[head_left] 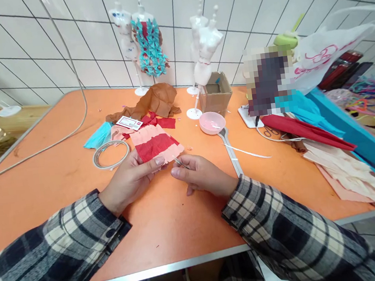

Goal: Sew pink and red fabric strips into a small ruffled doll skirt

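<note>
My left hand pinches a piece of pink crepe paper with a broad red band across it, thumb on top and the other fingers beneath. At the paper's lower right corner, my right hand is closed on a thin metal tool. Only the tool's tip shows, touching or very near the paper's edge, and its kind is hidden by my fingers. A roll of tape lies just left of my left hand. Beyond the paper are a white card, red paper scraps and crumpled brown paper.
A pink bowl stands beyond my right hand, beside a cardboard box and white mannequin forms. One mannequin wears blue bows. A cable crosses the left side. Scissors, red paper and a blue tray lie right.
</note>
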### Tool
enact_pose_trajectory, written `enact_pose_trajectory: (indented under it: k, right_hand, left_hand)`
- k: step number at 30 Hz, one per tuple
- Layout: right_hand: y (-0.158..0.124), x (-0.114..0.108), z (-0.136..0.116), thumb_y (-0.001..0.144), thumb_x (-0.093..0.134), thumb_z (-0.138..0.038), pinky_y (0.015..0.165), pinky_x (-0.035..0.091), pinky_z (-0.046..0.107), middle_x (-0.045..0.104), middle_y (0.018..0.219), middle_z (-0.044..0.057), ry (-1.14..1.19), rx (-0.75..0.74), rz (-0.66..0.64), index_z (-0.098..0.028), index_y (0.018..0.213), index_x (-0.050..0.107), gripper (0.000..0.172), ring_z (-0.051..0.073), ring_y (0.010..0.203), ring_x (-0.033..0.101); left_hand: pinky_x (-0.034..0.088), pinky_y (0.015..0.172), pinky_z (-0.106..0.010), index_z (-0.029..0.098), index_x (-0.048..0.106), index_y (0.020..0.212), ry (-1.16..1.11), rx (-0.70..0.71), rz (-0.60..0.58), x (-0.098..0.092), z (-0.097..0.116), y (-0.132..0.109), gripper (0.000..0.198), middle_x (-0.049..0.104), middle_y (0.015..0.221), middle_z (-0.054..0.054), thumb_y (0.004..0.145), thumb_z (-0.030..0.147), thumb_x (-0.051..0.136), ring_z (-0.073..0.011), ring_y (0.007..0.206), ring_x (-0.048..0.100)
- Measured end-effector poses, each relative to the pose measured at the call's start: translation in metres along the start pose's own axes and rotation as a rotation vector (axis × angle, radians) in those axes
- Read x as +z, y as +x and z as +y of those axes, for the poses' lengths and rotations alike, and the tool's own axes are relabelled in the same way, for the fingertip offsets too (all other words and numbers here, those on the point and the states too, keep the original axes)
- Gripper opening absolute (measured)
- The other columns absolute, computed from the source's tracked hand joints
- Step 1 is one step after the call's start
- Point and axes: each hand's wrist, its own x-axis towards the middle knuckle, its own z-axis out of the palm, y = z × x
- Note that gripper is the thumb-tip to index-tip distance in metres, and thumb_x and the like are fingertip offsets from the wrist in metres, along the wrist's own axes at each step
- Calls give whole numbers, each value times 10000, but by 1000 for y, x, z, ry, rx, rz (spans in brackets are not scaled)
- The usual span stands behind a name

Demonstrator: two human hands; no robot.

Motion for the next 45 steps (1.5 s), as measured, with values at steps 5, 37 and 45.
enact_pose_trajectory:
  k: [5, 37, 45]
  right_hand:
    - [4, 0, 1, 798, 705, -309, 509, 335, 218, 338, 573, -106, -203, -105, 234, -211, 837, 540, 196, 93, 530, 354]
    - [3, 2, 4, 844, 667, -408, 529, 308, 253, 303, 581, -96, -216, -177, 328, -197, 950, 645, 236, 108, 539, 349]
    - [3, 1, 5, 833, 692, -448, 535, 337, 247, 303, 605, -94, -203, -203, 314, -201, 856, 603, 263, 98, 544, 359]
  left_hand:
    - [483, 1137, -479, 255, 797, 1153, 180, 28, 16, -5, -7, 1, 366, 770, 1284, -78, 805, 346, 863, -335, 1241, 675]
    - [525, 1085, -434, 239, 805, 1110, 116, 18, 18, -2, -6, 0, 376, 796, 1219, -73, 751, 281, 908, -309, 1199, 703]
    - [497, 1121, -463, 235, 778, 1162, 148, 48, 18, -3, -9, 0, 427, 792, 1210, -82, 756, 274, 904, -332, 1259, 668]
